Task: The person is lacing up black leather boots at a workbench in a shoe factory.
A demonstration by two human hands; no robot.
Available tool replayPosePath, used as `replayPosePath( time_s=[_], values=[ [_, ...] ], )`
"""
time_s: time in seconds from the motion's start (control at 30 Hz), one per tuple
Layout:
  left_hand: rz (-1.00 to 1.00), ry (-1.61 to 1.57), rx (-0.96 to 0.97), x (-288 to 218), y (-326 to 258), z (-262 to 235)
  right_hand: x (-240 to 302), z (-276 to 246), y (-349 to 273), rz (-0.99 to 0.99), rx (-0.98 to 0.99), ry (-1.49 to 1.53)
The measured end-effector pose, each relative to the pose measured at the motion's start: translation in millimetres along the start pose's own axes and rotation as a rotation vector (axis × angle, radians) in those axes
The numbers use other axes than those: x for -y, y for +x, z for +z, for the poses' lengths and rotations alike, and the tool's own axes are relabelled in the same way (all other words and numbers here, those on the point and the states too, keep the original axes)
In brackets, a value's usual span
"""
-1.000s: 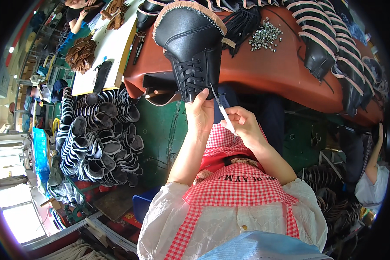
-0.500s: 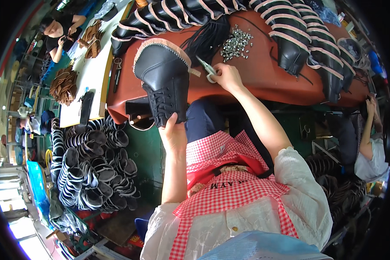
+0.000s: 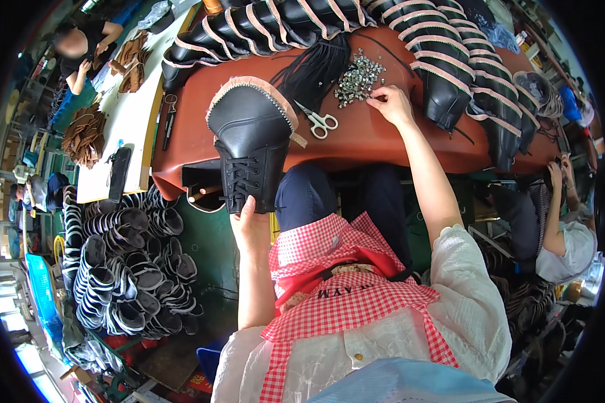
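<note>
My left hand [image 3: 251,227] grips a black lace-up boot [image 3: 252,134] by its heel end, with the toe pointing away from me. A pale welt strip [image 3: 236,83] with a stitched edge runs round the toe, its loose end sticking out at the right. My right hand [image 3: 391,105] has thumb and fingertips pinched together at the near right edge of a pile of small silver metal pieces [image 3: 358,79]; what is between them is too small to make out. White-handled scissors [image 3: 321,125] lie on the brown table cover [image 3: 356,144] between the boot and that hand.
Black laces [image 3: 316,67] lie bundled beside the pile. Rows of black boots [image 3: 440,87] with pale strips line the table's far side. At left stands a white bench [image 3: 104,176] with brown pieces; stacked shoes [image 3: 124,269] sit below. Other people work at far left and right.
My right hand has let go of the scissors, now lying on the table, and moved right and forward to the metal pieces. My left hand still holds the boot.
</note>
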State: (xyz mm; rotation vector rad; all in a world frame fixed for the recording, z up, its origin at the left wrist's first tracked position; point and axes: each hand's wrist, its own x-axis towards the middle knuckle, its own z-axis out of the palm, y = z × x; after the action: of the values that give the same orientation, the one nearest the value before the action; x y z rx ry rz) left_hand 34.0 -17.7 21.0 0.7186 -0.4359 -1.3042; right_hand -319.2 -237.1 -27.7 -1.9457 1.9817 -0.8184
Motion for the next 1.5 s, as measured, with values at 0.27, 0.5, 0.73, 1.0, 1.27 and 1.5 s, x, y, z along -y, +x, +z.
replayPosePath(
  time_s=[0.27,0.5,0.73,1.0,1.27,1.5],
  values=[
    [-0.004,-0.04,0.011,-13.0,-3.2,-4.6,-1.7,-2.5,14.8,-0.154,0.058,-0.179],
    [-0.084,0.03,-0.182,-33.6,-4.5,-6.7,9.8,-25.1,13.7,0.02,-0.005,0.739],
    [-0.218,0.748,0.067,-53.7,-8.9,33.6,128.3,-83.9,-67.1,-0.11,0.363,0.98],
    [-0.111,1.011,0.456,-44.5,-15.5,45.1,199.6,-64.6,-137.3,-0.354,0.731,0.815],
    [-0.082,1.322,0.591,-64.2,-26.6,67.1,209.5,-74.9,-143.2,-0.689,0.596,0.612],
    [-0.051,1.41,0.642,-66.9,-29.5,71.2,213.5,-82.9,-143.7,-0.858,0.621,0.452]
  ],
)
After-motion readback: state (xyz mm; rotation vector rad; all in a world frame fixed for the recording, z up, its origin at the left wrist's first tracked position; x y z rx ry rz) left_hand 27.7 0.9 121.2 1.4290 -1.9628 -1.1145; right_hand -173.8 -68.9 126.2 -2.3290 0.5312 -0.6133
